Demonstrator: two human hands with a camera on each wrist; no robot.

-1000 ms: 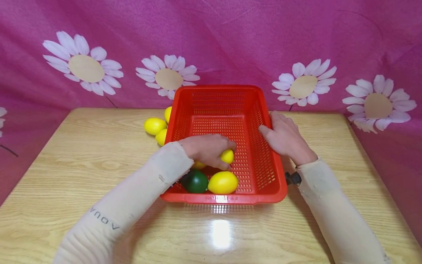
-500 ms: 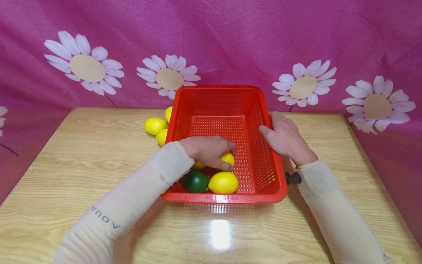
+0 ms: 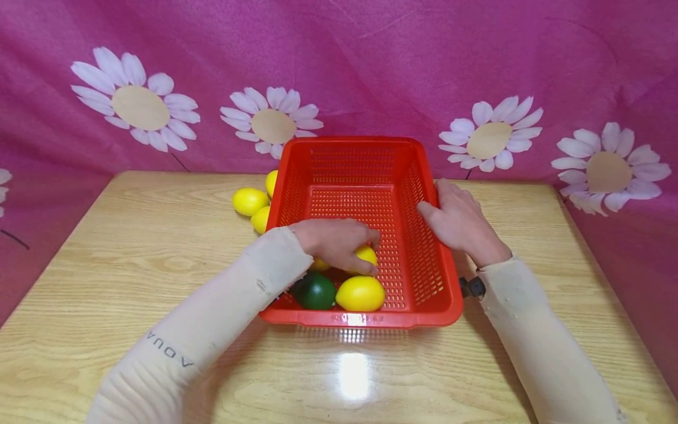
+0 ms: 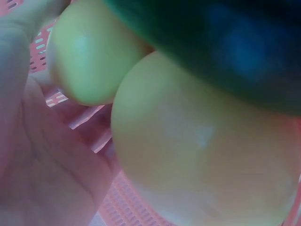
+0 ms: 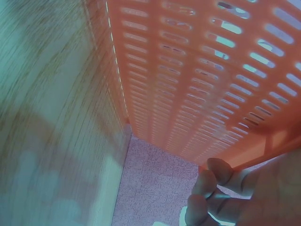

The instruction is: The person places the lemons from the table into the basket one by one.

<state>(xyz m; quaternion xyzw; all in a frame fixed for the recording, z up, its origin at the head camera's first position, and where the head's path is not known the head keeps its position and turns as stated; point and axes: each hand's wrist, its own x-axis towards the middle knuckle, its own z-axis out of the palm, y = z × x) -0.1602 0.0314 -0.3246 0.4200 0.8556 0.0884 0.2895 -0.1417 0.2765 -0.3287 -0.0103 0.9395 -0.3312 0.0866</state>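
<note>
Fingers of the left hand (image 3: pixel 335 242) curl round a lemon (image 3: pixel 366 255) in the basket (image 3: pixel 399 319), mid-frame, while the right hand (image 3: pixel 458 219) grips its rim (image 3: pixel 451 277), right of centre, presumably to steady it.

Red basket (image 3: pixel 413 318), three yellow lemons (image 3: pixel 250 202) on wooden table (image 3: pixel 159 235)

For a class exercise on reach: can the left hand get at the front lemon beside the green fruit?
Probably yes: the front lemon lies uncovered in the red basket, close to the left hand, though that hand grips another lemon.
</note>
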